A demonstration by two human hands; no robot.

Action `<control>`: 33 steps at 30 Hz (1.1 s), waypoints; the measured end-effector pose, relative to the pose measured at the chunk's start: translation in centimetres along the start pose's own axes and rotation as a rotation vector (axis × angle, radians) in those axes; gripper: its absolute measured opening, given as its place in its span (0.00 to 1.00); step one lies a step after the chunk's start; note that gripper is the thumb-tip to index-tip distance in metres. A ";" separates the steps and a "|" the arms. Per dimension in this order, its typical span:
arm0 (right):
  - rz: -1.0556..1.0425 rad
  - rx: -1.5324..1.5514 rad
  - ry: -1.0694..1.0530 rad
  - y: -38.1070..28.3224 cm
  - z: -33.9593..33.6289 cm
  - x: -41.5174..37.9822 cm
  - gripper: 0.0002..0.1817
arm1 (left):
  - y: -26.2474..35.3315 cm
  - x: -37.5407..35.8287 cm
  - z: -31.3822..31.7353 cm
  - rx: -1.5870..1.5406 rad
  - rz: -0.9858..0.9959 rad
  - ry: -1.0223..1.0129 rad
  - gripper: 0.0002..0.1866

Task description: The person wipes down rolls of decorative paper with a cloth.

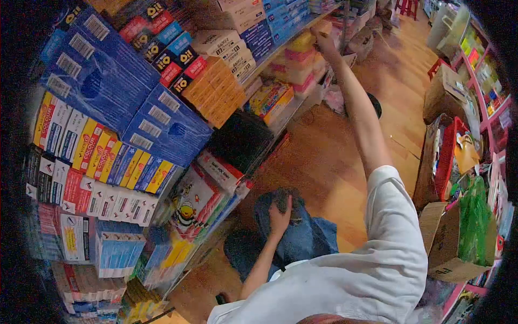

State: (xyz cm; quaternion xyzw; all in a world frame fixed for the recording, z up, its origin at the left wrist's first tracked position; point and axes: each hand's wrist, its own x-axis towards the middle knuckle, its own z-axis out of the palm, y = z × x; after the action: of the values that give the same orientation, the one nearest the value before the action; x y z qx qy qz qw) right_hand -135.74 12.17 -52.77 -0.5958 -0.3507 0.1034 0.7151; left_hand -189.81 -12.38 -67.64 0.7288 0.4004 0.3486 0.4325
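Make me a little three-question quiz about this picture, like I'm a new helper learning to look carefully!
1. Which hand is stretched out, far from the body?
2. True or false: the left hand is down by the blue jeans.
3. What colour is the plastic bag in the open cardboard box?
A) Yellow
B) Green
C) Black

Key:
1. The right hand, up near the shelf goods.
2. True.
3. B, green.
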 end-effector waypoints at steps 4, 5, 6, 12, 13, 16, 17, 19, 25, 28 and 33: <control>-0.098 -0.297 0.259 -2.3 -1.0 -6.8 0.33 | 0.5 -0.7 -0.1 0.099 -0.050 -0.064 0.17; -0.348 -0.349 0.396 -2.5 -1.2 -10.7 0.30 | 1.0 -0.3 -0.4 0.029 -0.098 -0.079 0.17; -0.600 -0.403 0.526 -2.5 -1.3 -16.2 0.27 | 0.2 -0.2 -0.6 0.021 -0.078 -0.126 0.17; 0.294 -0.360 -0.072 6.8 -1.1 -49.9 0.24 | 0.4 -2.3 -2.6 0.071 0.090 -0.421 0.17; 0.436 -0.328 -0.201 1.7 0.1 -52.7 0.24 | 0.7 -2.5 -2.3 0.081 0.134 -0.409 0.18; 0.677 -0.192 -0.011 -4.3 4.4 -57.5 0.24 | 1.2 -1.6 -2.8 0.025 0.231 -0.518 0.20; 0.762 -0.049 0.138 -6.0 4.6 -57.9 0.24 | 1.3 -1.4 -2.9 -0.048 0.185 -0.473 0.20; 0.742 0.128 0.269 -10.3 5.0 -56.5 0.22 | 1.9 0.1 -2.4 -0.002 0.155 -0.415 0.19; 0.417 -0.414 0.463 -18.6 7.5 -57.0 0.24 | 9.6 1.0 -2.2 -0.341 -0.061 -0.411 0.17; 0.470 -0.631 0.636 -22.4 5.7 -58.0 0.22 | 13.1 0.2 -2.0 -0.241 0.183 -0.836 0.16; 0.451 -0.806 1.123 -29.3 -0.7 -62.8 0.14 | 19.9 -7.0 0.5 -0.308 0.324 -1.238 0.15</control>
State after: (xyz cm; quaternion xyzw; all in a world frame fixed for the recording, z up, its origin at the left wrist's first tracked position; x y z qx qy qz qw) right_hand -189.20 -31.78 -49.49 -0.8340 0.1895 -0.2104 0.4736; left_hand -186.80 -24.83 -50.90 0.7754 -0.0918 -0.0209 0.6244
